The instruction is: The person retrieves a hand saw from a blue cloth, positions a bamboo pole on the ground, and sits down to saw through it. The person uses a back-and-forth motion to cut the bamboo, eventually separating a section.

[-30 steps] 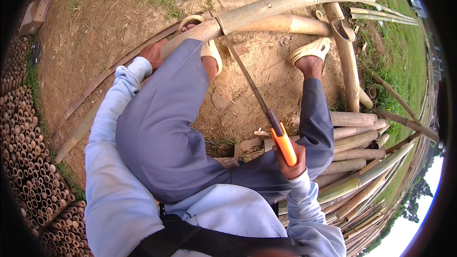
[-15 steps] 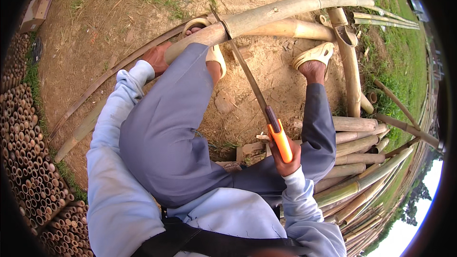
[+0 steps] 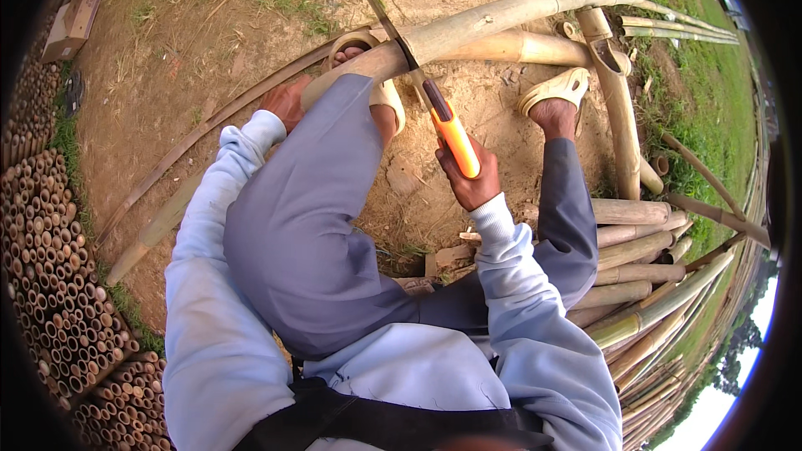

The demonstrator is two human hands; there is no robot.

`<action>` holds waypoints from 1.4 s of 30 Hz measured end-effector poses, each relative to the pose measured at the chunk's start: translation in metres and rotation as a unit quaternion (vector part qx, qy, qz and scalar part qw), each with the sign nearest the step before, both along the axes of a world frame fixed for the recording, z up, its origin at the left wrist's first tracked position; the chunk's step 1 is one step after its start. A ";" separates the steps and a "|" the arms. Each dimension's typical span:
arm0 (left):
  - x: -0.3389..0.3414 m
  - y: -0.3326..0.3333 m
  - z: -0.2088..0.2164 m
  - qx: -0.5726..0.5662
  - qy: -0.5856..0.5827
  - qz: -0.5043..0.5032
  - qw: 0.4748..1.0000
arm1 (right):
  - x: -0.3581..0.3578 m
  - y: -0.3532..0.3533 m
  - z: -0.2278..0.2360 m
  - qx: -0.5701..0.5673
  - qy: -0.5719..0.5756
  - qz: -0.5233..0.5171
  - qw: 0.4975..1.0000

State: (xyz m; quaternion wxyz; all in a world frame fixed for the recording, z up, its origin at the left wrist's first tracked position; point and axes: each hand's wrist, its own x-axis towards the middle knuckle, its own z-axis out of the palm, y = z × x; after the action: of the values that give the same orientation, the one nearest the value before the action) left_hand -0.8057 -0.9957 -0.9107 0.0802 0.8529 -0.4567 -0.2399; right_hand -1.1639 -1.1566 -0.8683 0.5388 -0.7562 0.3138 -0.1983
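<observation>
A thick pale bamboo pole (image 3: 501,21) lay across bare dirt ground (image 3: 209,58), running from the upper right down toward the person's left knee, where it rested under a left foot in a cream sandal (image 3: 368,75). A hand saw (image 3: 418,75) with an orange handle crossed the pole, its thin dark blade standing on the pole's top and slanting up to the left past it.

The right hand (image 3: 469,179) was closed tight around the saw's orange handle, just below the pole. The left hand (image 3: 286,102) lay against the pole's lower end beside the knee; how far its fingers curled around the pole could not be told, since the grey trouser leg (image 3: 309,217) covered part of it.

A second bamboo pole (image 3: 518,48) lay just behind the first, and an upright-running pole (image 3: 618,108) crossed both at the right. The right foot in the other sandal (image 3: 555,88) stood between that pole and the saw. A thin split strip (image 3: 192,138) curved away at the left. More cut bamboo lengths (image 3: 635,250) were heaped at the right, behind the right leg, and a stack of bamboo ends (image 3: 50,284) filled the left edge. Grass (image 3: 693,75) lay beyond at the upper right.

The pole's near end was hidden under knee and foot, and the blade's tip blurred toward the top.
</observation>
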 end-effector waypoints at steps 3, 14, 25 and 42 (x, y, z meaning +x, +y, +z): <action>-0.001 0.002 -0.004 -0.034 -0.005 -0.006 0.999 | 0.010 -0.007 0.016 -0.007 0.013 -0.007 1.000; 0.000 0.000 -0.004 -0.022 -0.003 0.005 1.000 | -0.032 0.009 0.055 0.000 0.071 -0.020 0.997; 0.003 -0.008 0.002 -0.014 0.009 0.027 1.000 | -0.011 -0.011 0.003 0.047 0.032 -0.008 0.998; -0.006 0.003 0.003 -0.018 -0.029 -0.005 0.999 | -0.006 -0.009 0.012 0.026 0.017 0.024 0.999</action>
State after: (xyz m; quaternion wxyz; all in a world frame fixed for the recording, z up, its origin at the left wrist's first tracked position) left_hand -0.8116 -0.9930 -0.9082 0.0807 0.8558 -0.4670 -0.2074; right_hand -1.1699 -1.1653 -0.8565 0.5572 -0.7526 0.3100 -0.1645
